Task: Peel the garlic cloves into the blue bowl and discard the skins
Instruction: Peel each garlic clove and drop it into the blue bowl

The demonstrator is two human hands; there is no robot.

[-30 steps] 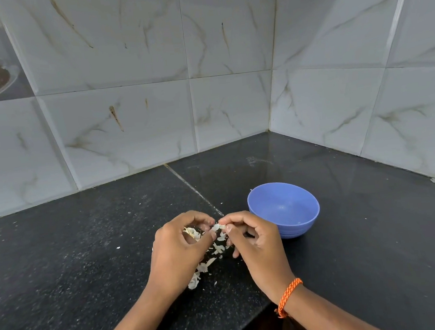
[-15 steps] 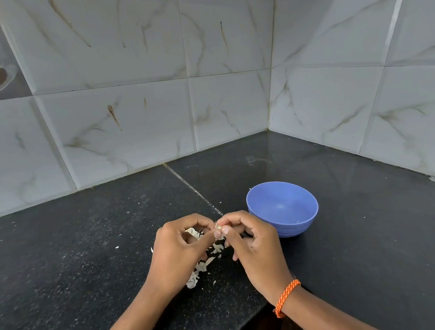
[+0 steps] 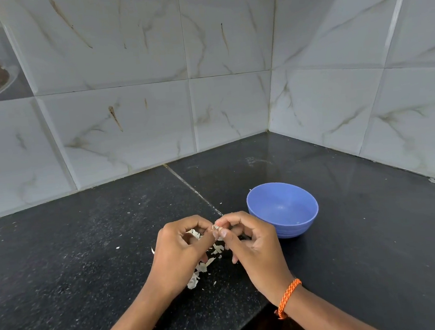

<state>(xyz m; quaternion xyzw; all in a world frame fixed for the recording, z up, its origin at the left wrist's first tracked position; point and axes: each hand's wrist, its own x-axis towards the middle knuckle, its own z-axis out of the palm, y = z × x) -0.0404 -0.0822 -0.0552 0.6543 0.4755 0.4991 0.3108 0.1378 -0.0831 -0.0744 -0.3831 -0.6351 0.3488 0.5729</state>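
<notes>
Left hand and right hand both pinched one garlic clove at the fingertips. Blue bowl just right of the grip; skins below. Clove judged light, firm; skin papery, tears easily; best gripped at the ends.

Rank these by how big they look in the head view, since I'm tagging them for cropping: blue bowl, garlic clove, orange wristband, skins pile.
1. blue bowl
2. skins pile, partly hidden under the hands, so its full spread is uncertain
3. orange wristband
4. garlic clove, only a sliver showing between the fingertips
</notes>
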